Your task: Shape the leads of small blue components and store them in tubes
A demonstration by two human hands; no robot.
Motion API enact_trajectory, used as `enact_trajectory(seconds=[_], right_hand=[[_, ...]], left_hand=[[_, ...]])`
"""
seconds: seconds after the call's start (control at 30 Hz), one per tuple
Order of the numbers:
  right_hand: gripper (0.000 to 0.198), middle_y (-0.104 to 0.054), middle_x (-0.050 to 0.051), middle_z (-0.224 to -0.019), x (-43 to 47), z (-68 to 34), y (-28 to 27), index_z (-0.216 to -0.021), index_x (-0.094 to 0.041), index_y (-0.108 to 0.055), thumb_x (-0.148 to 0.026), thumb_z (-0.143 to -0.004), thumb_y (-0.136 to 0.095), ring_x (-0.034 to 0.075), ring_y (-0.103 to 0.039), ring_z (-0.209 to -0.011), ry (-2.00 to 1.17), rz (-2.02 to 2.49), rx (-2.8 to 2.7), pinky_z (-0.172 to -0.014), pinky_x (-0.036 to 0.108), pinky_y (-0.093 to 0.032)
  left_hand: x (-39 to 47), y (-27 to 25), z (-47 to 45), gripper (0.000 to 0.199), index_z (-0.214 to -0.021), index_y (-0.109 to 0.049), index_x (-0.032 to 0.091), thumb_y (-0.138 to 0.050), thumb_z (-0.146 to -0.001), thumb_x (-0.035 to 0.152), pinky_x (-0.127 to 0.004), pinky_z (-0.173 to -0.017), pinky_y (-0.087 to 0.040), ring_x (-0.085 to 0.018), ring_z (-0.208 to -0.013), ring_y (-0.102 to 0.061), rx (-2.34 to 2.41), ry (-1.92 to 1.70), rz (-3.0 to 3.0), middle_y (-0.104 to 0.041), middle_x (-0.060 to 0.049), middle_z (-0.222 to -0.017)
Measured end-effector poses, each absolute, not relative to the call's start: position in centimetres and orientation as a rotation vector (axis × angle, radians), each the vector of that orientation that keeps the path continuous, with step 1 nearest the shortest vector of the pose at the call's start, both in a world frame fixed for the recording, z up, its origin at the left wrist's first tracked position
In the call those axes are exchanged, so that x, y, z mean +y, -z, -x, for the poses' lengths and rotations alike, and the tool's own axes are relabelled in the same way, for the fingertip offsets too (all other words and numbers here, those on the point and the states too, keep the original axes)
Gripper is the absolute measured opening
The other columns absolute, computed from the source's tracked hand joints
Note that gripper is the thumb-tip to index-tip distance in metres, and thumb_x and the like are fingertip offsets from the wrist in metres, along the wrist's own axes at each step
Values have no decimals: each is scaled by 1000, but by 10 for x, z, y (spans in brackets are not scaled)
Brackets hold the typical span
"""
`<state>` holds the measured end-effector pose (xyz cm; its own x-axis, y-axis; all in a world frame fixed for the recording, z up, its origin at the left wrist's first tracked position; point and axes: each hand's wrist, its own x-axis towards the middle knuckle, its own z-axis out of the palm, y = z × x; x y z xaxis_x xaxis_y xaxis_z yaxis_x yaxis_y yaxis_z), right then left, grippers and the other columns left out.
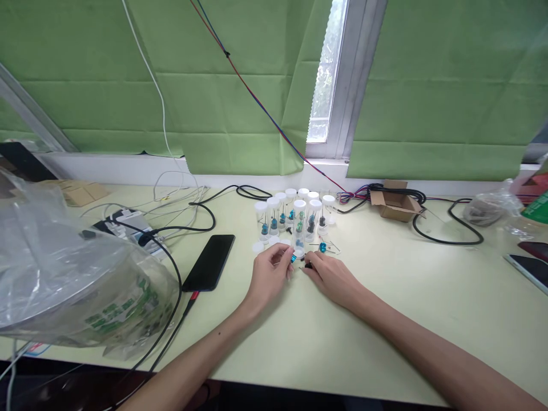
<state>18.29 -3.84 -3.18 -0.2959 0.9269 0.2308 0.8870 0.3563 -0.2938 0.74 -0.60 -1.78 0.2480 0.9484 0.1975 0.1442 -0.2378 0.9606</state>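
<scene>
My left hand is closed in a pinch around a small shiny blue part, whose lower side is hidden by the fingers. Just to its right, my right hand has its thumb and fingers pressed together on a small black part at the table surface. Between and beyond both hands stands a clear tube with a white cap, with bluish pieces inside. Several similar capped tubes are grouped behind it. Another blue part with thin wire legs lies beyond my right hand.
A black phone with a cable lies left of my hands. Farther left sits a large plastic-wrapped container. A small open cardboard box and black cables are at the back right. Another phone lies at the right edge.
</scene>
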Motion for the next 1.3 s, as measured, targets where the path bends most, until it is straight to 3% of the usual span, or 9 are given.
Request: enact_trajectory(seconds=[0.33, 0.77, 1.03, 1.3], right_hand=[[4, -64, 6, -92, -37, -182, 33, -98, -19, -50, -20, -99, -47, 20, -62, -74, -84, 1637, -2306, -61, 29, -39], [6, -63, 5, -89, -34, -184, 38, -92, -20, -48, -20, -98, -46, 20, -59, -72, -201, 1591, -2195, -61, 29, -38], [12, -56, 0, -71, -31, -187, 38, -85, -21, -48, -27, -95, -48, 16, -50, -64, -505, 1401, -1783, -62, 29, -38], [36, -46, -7, -58, -33, -183, 30, -83, -20, -51, -52, -83, -67, 9, -39, -47, -1189, 1137, -1199, -48, 24, -31]], left_hand=[[-1, 20, -7, 25, -81, -61, 15, -66, -80, 40, -28, -62, -45, -12, -57, -55, 1055, -1049, -1301, -61, -2, -72], [-3, 16, -7, 23, -81, -59, 16, -74, -72, 31, -25, -68, -44, -10, -57, -55, 1002, -1005, -1036, -59, 1, -60], [-2, 17, -7, 23, -82, -59, 15, -76, -69, 25, -24, -68, -47, -9, -58, -56, 968, -1009, -915, -60, 0, -64], [-2, 17, -7, 14, -82, -61, 15, -73, -75, 16, -22, -64, -50, -9, -57, -57, 961, -988, -820, -61, -1, -64]])
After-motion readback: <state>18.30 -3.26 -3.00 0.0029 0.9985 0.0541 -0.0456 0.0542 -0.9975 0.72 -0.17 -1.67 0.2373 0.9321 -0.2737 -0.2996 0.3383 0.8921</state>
